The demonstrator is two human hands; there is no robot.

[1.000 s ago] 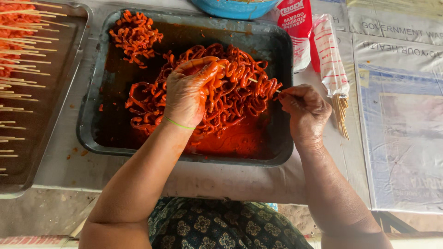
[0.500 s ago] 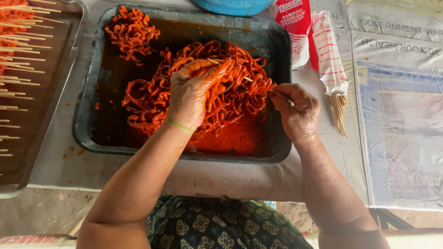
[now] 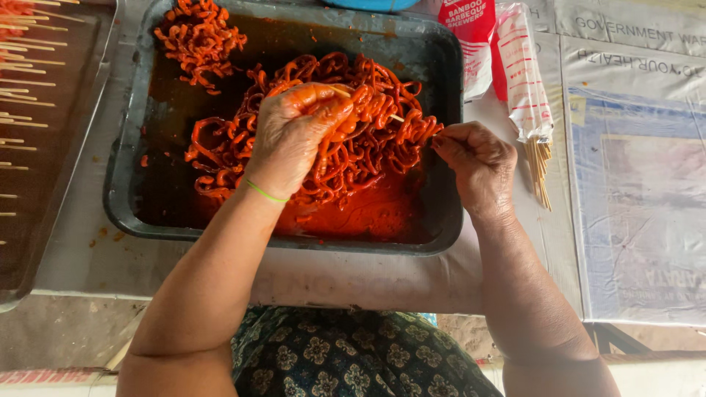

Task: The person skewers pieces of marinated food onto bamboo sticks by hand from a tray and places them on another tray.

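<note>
A dark metal tray (image 3: 125, 198) holds a heap of red-orange marinated meat strips (image 3: 243, 147) in sauce. My left hand (image 3: 294, 132), coated in sauce and with a green band at the wrist, grips a bunch of the strips above the heap. A thin bamboo skewer (image 3: 397, 117) runs through those strips. My right hand (image 3: 474, 162) pinches the skewer's near end at the tray's right rim. A smaller clump of strips (image 3: 195, 37) lies in the tray's far left corner.
A second tray (image 3: 44, 220) at the left carries several finished skewers (image 3: 22, 81). A red and white packet of bamboo skewers (image 3: 526, 95) lies right of the tray, sticks poking out. Printed paper (image 3: 640, 169) covers the table. A blue bowl's rim (image 3: 375, 4) shows at the top.
My right hand has pushed the skewer leftward, closer to the left hand. The left hand has shifted its grip on the strips, and the view has drifted slightly.
</note>
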